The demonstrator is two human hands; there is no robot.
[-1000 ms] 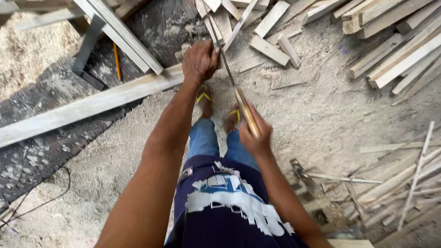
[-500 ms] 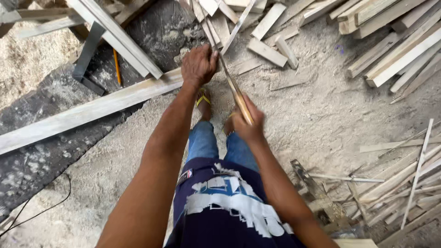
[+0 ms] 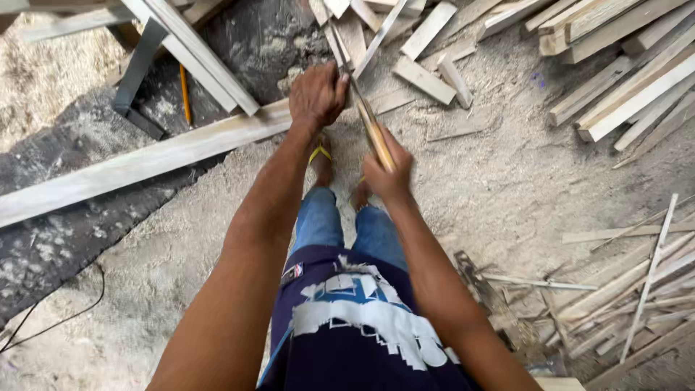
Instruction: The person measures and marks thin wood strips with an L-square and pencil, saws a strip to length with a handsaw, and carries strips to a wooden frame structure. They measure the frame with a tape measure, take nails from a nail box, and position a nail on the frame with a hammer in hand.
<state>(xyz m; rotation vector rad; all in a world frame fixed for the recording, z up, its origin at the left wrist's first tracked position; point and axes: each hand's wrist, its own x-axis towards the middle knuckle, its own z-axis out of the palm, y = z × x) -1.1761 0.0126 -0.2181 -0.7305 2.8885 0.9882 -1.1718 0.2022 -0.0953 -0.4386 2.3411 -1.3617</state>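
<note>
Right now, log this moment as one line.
left hand: gripping long plank end | right hand: holding wooden-handled tool | floor: sawdust, wood offcuts

A long plank [image 3: 145, 163] is lying across the floor [image 3: 507, 188] from the left edge toward the middle, its near end sitting under the left hand [image 3: 316, 94]. Just right of that hand, the right hand [image 3: 387, 174] is closing its fingers [image 3: 376, 163] around a tool handle [image 3: 376, 134], the blade running up and away. Both feet are standing below the hands. A pencil [image 3: 185, 94] is lying behind the plank, beside a metal frame [image 3: 137, 72]. Offcuts [image 3: 427, 65] are lying ahead, and stacked laths [image 3: 622, 80] are piling up at the right.
</note>
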